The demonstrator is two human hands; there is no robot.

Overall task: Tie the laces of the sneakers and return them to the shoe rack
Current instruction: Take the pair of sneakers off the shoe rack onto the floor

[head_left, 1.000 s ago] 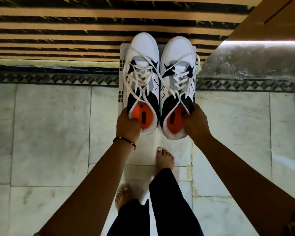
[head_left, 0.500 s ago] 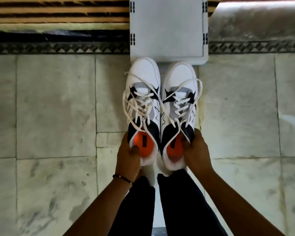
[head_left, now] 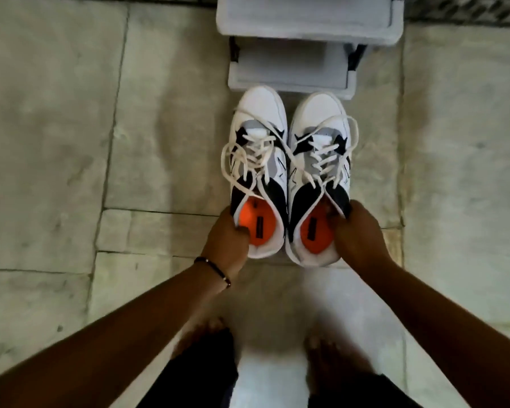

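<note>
- Two sneakers, one pair: left sneaker (head_left: 259,169) and right sneaker (head_left: 320,178), side by side and touching, toes pointing at the shoe rack (head_left: 306,22).
- Both were held over the marble floor (head_left: 71,142), just in front of the rack's lower shelf, not on it. Whether the soles touched the floor I couldn't tell.
- Left hand (head_left: 227,240) gripped the left sneaker's collar, thumb hooked inside over the orange insole.
- Right hand (head_left: 358,234) was clamped on the right sneaker's collar at its outer side, fingers curled into the opening.
- Laces (head_left: 248,160): one per shoe, two total, both loose and untied, loops spilling over the sides; one strand crossed from the left shoe onto the right.
- Handling, my read: light shoes, stiff sole and heel, padded collar gives under the fingers. The collar is a sound one-hand hold.
- Laces are limp and will snag or drag; for tying, take the free ends near the top eyelets.
- Rack showed two grey shelves, stepped.
- One bracelet (head_left: 215,270) on the left wrist; two bare feet below, blurred.
</note>
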